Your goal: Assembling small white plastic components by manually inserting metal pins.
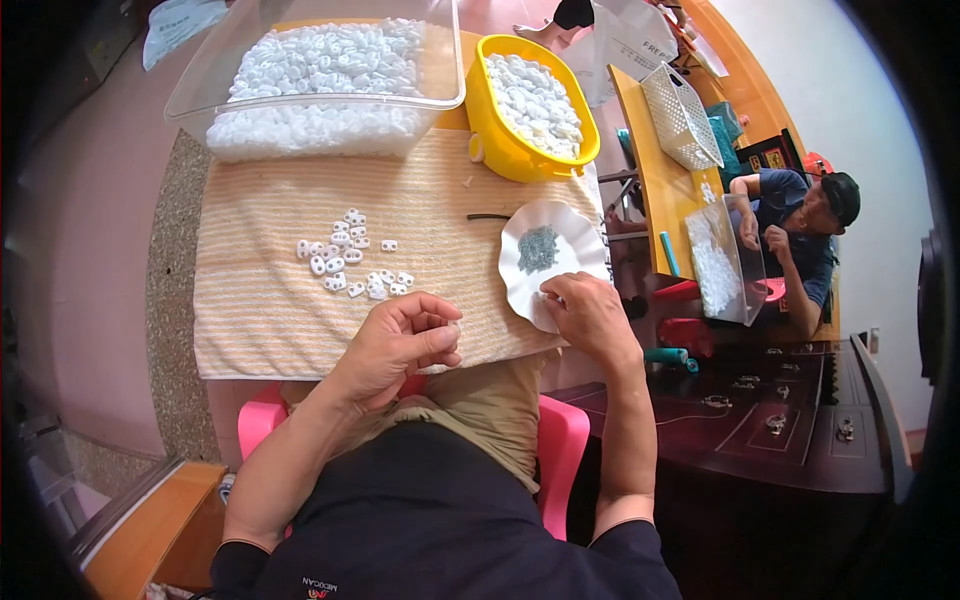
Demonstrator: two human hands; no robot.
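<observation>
My left hand (pixel 410 338) is closed in front of my lap, near the table's front edge. A bit of a small white piece shows at its fingertips, mostly hidden. My right hand (pixel 592 312) reaches over the near rim of a white scalloped plate (pixel 568 222), its fingers bent together; whatever they pinch is hidden. On that plate lies a pile of tiny grey-green metal-looking parts (pixel 538 248). Loose white plastic pieces with two holes (pixel 352 256) are scattered on the striped towel (pixel 260 200), beyond my left hand.
A clear bin (pixel 430 90) heaped with white pieces stands at the back left, beside a yellow tub (pixel 590 140) of similar pieces. A short dark stick (pixel 488 216) lies left of the plate. At right, another person (pixel 795 225) works over a clear bin at a wooden table (pixel 655 190).
</observation>
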